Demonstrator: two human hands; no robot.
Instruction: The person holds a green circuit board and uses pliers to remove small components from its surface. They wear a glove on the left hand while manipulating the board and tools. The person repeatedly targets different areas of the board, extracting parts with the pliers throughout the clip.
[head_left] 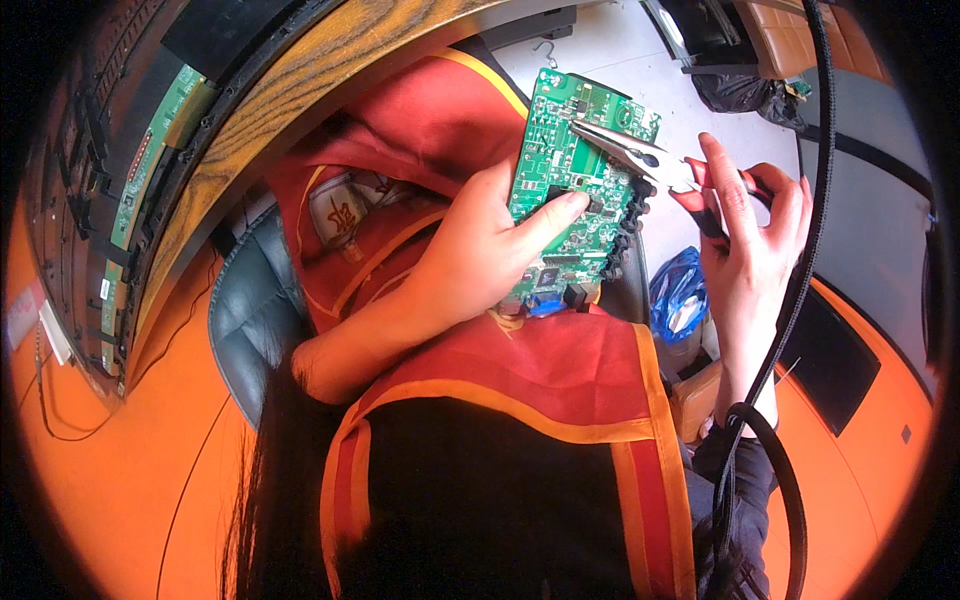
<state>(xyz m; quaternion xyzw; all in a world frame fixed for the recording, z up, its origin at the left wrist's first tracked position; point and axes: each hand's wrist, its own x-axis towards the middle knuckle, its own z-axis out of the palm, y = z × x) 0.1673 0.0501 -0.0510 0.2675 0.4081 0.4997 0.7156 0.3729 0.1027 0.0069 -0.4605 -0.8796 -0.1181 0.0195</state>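
Observation:
My left hand (500, 235) grips a green circuit board (570, 225) by its left side, thumb lying across the components. The board is tilted above my lap, with a row of black connectors along its right edge and a blue connector at its lower end. In my right hand (745, 220) is a pair of needle-nose pliers (640, 157) with red and black handles. Their long jaws reach over the upper part of the board, tips at its components. Whether the tips grip a part is too small to tell.
A red apron (560, 365) with orange trim covers my lap. At left is a wooden table edge (250, 120) carrying a long green board strip (135, 215). A black cable (822, 150) hangs at right. A blue plastic bag (680, 290) and a black panel (830, 355) lie beyond my right arm.

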